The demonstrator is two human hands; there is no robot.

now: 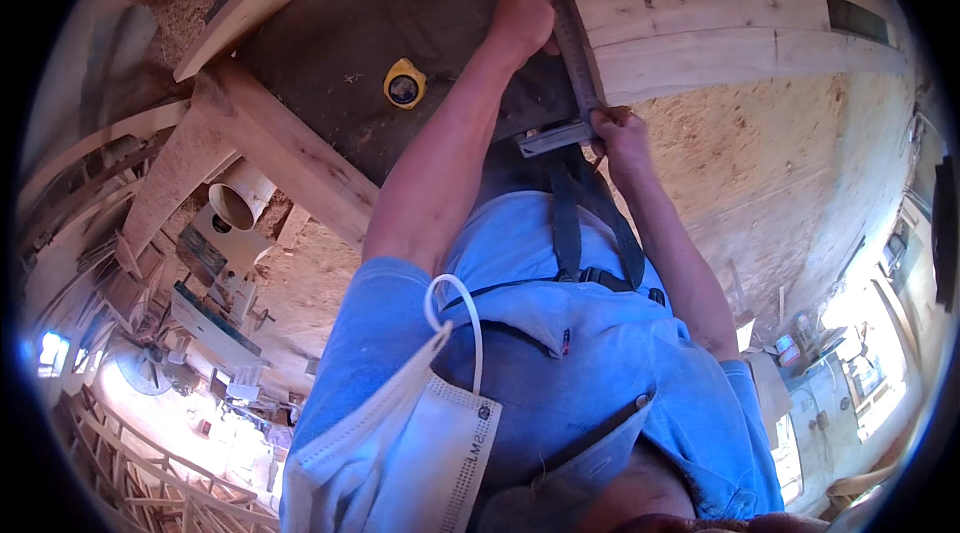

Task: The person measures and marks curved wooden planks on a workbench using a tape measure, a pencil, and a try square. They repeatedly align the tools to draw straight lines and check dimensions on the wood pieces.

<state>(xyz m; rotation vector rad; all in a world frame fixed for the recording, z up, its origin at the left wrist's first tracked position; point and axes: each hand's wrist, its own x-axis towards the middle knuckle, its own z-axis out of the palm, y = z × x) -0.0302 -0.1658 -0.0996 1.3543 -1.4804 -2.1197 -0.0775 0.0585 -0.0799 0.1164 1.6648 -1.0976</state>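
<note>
Grasping the carpenter's square (557, 139), the right hand (622, 139) sits near; the far left hand (524, 21) curls, its hold unclear.

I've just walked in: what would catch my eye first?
Probably the yellow tape measure, bright on a dark surface, upper left of centre. Next, the white face mask at the bottom, before the blue shirt. Above centre, the right hand holds a metal square beside pale boards.
</note>
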